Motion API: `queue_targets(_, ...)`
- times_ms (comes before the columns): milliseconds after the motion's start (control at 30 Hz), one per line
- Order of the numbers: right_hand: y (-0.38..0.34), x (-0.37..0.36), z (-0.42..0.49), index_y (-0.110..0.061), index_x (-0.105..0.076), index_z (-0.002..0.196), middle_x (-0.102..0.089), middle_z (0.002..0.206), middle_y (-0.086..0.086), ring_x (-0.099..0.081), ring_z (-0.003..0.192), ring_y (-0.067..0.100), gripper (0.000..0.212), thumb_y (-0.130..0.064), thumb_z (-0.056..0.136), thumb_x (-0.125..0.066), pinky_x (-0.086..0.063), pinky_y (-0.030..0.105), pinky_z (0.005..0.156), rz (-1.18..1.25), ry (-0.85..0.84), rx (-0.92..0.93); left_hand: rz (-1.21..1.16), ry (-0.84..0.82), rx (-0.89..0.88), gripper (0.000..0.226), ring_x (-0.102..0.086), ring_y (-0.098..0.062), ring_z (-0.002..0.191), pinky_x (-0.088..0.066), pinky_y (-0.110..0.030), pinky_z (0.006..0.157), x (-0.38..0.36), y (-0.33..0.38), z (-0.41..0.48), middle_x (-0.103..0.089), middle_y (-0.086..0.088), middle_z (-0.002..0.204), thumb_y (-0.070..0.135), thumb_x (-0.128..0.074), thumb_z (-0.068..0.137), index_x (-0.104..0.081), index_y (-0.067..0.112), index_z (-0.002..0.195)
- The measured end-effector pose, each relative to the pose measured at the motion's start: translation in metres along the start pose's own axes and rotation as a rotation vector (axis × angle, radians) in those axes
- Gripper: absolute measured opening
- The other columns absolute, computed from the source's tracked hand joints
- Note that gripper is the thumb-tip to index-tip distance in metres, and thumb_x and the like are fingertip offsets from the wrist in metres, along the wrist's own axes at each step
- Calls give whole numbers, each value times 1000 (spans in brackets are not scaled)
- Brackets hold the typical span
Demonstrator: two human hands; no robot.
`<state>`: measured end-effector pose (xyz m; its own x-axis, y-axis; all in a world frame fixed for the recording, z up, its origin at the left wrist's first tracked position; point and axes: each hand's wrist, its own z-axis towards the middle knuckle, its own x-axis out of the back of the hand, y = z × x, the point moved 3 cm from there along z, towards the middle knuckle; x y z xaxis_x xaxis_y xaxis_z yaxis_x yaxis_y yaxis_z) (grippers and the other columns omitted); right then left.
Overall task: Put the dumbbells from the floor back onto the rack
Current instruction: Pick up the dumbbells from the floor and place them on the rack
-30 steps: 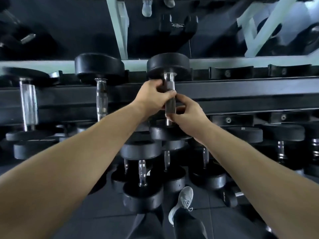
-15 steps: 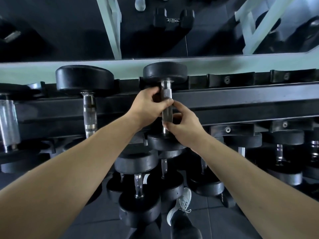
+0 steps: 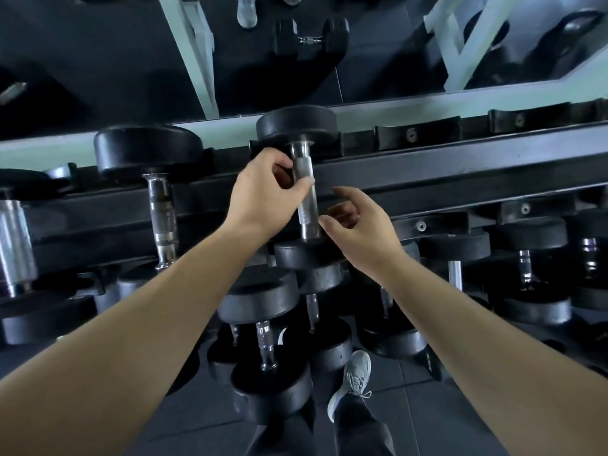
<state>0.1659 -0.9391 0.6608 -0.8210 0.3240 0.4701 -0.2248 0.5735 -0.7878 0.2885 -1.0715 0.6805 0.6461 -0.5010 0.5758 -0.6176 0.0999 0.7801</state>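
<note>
While my left hand (image 3: 263,195) curls round the handle of the dumbbell (image 3: 306,199) lying across the top tier of the rack (image 3: 427,172), my right hand (image 3: 362,225) hangs loose-fingered beside it, holding nothing. If its near head isn't seated at the front edge, releasing may let it roll off toward my shoe (image 3: 353,376).

Black-headed dumbbell (image 3: 309,213), knurled steel handle; seated across the upper tier of the rack (image 3: 427,172).

Nothing legible showing anywhere, a small white mark (image 3: 283,337) peeking out among the stacked dumbbells (image 3: 260,301), too blurred for reading, faint white lettering (image 3: 428,357) sitting on a dark dumbbell end (image 3: 432,368) near the floor (image 3: 427,419), equally unreadable.
</note>
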Motion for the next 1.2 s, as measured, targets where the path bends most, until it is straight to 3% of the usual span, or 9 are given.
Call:
queue_targets(133, 18, 21, -28, -34, -57, 132, -67, 108, -15, -65, 99, 1, 44, -34, 90, -69, -54, 29, 96, 16, 132, -8, 7, -79, -142, 26, -62, -4, 80, -52, -20, 77, -12, 31, -15, -67, 10, 93, 34, -77, 93, -66, 24, 113)
queue_targets(300, 57, 57, -73, -35, -55, 135, -65, 114, -17, -63, 106, 0, 47, -34, 91, -68, -53, 27, 96, 42, 223, -33, 117, -295, -311, 37, -68, -8, 100, -59, -32, 93, -65, 77, -38, -68, 10, 110, 37, -75, 94, -65, 25, 127)
queue_targets(500, 142, 111, -159, -36, -52, 138, -62, 118, -18, -59, 109, -2, 48, -34, 92, -67, -49, 22, 99, 33, 367, -177, 222, -525, -451, 41, -68, -10, 101, -58, -35, 96, -173, 128, -94, -68, 7, 112, 40, -75, 93, -64, 24, 129)
queue_targets(700, 254, 151, -263, -31, -52, 140, -61, 119, -15, -59, 107, 3, 50, -32, 92, -67, -51, 30, 98, -10, 491, -377, 370, -738, -595, 40, -66, -16, 103, -55, -40, 97, -305, 158, -182, -65, 4, 115, 40, -72, 94, -62, 22, 129)
queue_targets(900, 381, 177, -370, -27, -51, 142, -61, 124, -11, -60, 112, 6, 51, -29, 94, -67, -39, 17, 88, 8, 563, -568, 608, -923, -745, 49, -66, -20, 113, -57, -45, 96, -443, 155, -294, -63, 2, 126, 46, -68, 95, -58, 25, 139)
queue_targets(1033, 466, 179, -412, -25, -51, 142, -61, 125, -7, -61, 114, 12, 52, -28, 93, -67, -40, 20, 86, 9, 562, -644, 751, -983, -766, 50, -64, -25, 120, -51, -39, 92, -528, 129, -345, -61, -1, 135, 47, -63, 98, -55, 25, 142)
queue_targets(1200, 568, 174, -422, -24, -50, 143, -61, 126, -5, -61, 114, 14, 52, -31, 94, -66, -48, 27, 88, 30, 558, -727, 951, -1035, -751, 49, -60, -32, 125, -50, -45, 98, -620, 67, -367, -60, -7, 136, 48, -61, 99, -55, 20, 139)
